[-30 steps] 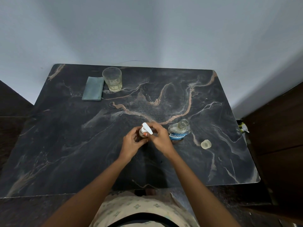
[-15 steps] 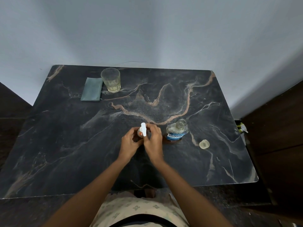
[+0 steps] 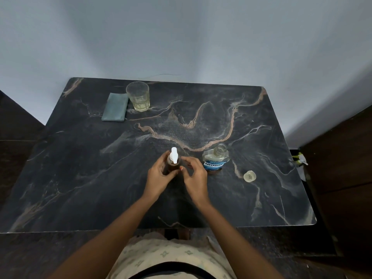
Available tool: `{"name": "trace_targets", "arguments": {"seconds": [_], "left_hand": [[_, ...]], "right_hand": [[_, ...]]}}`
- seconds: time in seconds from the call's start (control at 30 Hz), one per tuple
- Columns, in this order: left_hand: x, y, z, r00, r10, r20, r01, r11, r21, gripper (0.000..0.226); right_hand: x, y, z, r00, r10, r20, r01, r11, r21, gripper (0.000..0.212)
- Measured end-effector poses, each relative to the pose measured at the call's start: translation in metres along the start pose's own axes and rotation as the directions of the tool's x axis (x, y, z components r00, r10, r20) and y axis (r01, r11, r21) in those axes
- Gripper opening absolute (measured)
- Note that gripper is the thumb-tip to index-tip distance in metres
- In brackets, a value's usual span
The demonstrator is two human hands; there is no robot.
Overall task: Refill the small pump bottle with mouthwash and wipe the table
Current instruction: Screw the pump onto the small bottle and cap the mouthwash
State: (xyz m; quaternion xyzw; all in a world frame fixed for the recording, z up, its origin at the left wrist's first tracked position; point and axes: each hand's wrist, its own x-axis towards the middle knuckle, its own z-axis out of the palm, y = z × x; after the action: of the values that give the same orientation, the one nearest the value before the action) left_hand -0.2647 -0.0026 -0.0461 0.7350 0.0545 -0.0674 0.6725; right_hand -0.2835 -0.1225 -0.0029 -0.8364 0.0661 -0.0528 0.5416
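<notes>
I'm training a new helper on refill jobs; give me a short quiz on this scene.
1. True or false: the mouthwash bottle stands open, its cap lying apart on the table.
2. What lies beside the glass? A folded cloth; B spoon; C sponge.
3. Fill in: the pump bottle is in the grip of the ___ hand.
Key: 1 true; 2 A; 3 left hand.

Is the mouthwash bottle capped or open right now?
Open. The mouthwash bottle stands upright with its neck bare, and its cap lies apart on the table, to its right.
</notes>
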Motion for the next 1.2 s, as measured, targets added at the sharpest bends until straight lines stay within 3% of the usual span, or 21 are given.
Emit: {"name": "trace_targets", "arguments": {"seconds": [0.1, 0.23, 0.37, 0.57, 0.77, 0.87, 1.03, 1.2], "left_hand": [[-0.012, -0.002, -0.002, 0.998, -0.010, -0.056, 0.011, 1.000, 0.014, 0.071], [-0.032, -0.004, 0.000, 0.992, -0.035, -0.120, 0.039, 0.998, 0.038, 0.058], [-0.045, -0.005, 0.012, 0.998, -0.018, -0.063, 0.023, 0.996, 0.082, 0.043], [-0.049, 0.010, 0.048, 0.990, 0.113, 0.087, -0.121, 0.988, 0.095, 0.044], [-0.031, 0.034, 0.082, 0.951, 0.305, 0.052, -0.309, 0.948, 0.079, 0.066], [-0.018, 0.041, 0.090, 0.959, 0.277, 0.056, -0.281, 0.957, 0.071, 0.067], [-0.006, 0.048, 0.095, 0.978, 0.181, 0.105, -0.183, 0.983, 0.008, 0.058], [-0.001, 0.050, 0.094, 0.984, 0.162, 0.080, -0.159, 0.986, -0.046, 0.050]], "right_hand": [[-0.008, 0.013, -0.015, 1.000, -0.008, 0.020, 0.009, 1.000, -0.022, 0.023], [-0.021, 0.034, -0.034, 0.998, 0.034, 0.044, -0.033, 0.999, -0.023, 0.021], [-0.027, 0.055, -0.060, 0.996, 0.091, 0.020, -0.090, 0.994, -0.055, 0.021], [-0.018, 0.072, -0.108, 0.981, 0.112, -0.160, -0.133, 0.983, -0.128, 0.022], [-0.006, 0.091, -0.142, 0.925, 0.176, -0.338, -0.270, 0.928, -0.257, 0.043], [-0.001, 0.100, -0.146, 0.916, 0.255, -0.308, -0.339, 0.905, -0.257, 0.051], [0.004, 0.107, -0.148, 0.914, 0.285, -0.289, -0.357, 0.904, -0.237, 0.038], [0.013, 0.082, -0.150, 0.958, 0.168, -0.235, -0.205, 0.968, -0.143, 0.030]]}}
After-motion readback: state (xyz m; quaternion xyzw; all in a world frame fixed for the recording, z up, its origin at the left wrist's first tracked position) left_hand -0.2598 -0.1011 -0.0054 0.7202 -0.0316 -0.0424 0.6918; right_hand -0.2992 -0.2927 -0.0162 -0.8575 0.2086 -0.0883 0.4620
